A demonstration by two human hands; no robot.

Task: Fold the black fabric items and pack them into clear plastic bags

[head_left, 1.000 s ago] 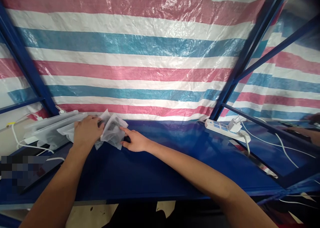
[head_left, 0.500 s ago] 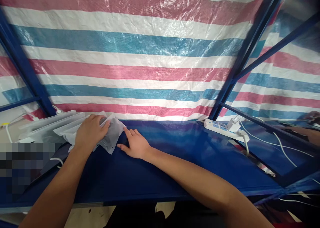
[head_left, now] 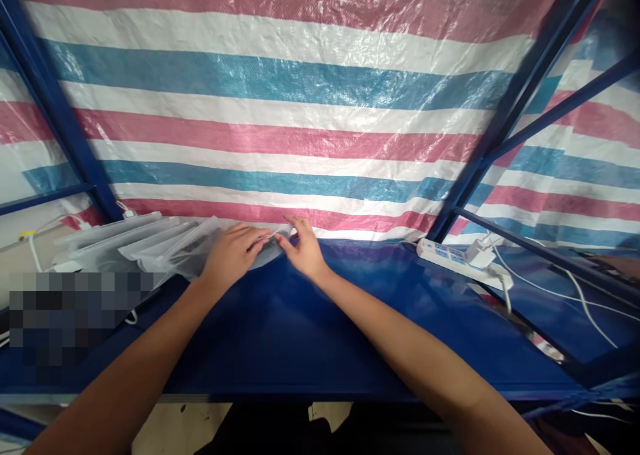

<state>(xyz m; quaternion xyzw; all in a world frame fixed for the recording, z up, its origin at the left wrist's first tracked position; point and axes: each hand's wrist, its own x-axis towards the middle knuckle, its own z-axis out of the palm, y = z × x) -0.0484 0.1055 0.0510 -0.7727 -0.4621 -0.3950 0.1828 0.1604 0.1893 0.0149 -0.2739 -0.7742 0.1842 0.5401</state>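
Observation:
A translucent frosted plastic bag point(head_left: 270, 255) lies at the back of the blue table, between my two hands. My left hand point(head_left: 233, 252) is closed, thumb and fingers pinching the bag's upper edge. On the other side, my right hand point(head_left: 306, 250) has its thumb against the bag's right edge, with the index finger stretched out and apart from the thumb. More frosted bags point(head_left: 160, 242) lie overlapping in a row to the left of my left hand, partly behind it.
The blue table point(head_left: 280, 335) runs between blue metal posts, with a striped plastic sheet point(head_left: 280, 135) behind it. At right lies a white power strip point(head_left: 463, 265) with plugs and loose cables. A blurred-out item point(head_left: 75, 315) sits at left.
Both hands have moved right; the left now pinches a bag that it was lying over before. The right hand has lifted slightly, thumb at the bag's edge. The view has shifted slightly.

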